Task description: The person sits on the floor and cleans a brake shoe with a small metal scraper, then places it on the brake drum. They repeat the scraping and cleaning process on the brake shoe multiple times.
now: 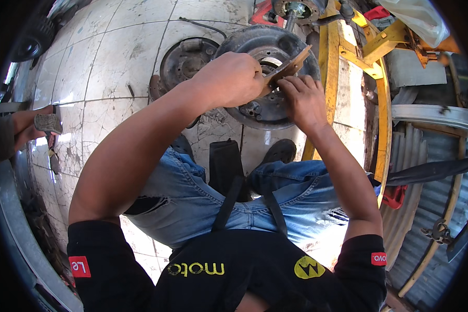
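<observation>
A rusty brown brake shoe (pixel 291 66) is held tilted over a dark round brake backing plate (pixel 244 44). My left hand (pixel 231 78) is closed around its lower left end. The fingers of my right hand (pixel 304 99) are bent against its right side, gripping it. Both hands and the shoe cover the middle of the plate, where some hardware (pixel 251 109) shows below. A second, smaller backing plate (pixel 184 57) lies on the tiles to the left, partly hidden by my left forearm.
A yellow steel frame (pixel 329 47) stands close on the right, with a hub and shaft (pixel 294 8) at its top. Corrugated metal sheets (pixel 431 182) lie beyond it. At the far left are another person's hand (pixel 28 125) and a tyre (pixel 31 44). Cracked white tiles (pixel 119 57) form the floor.
</observation>
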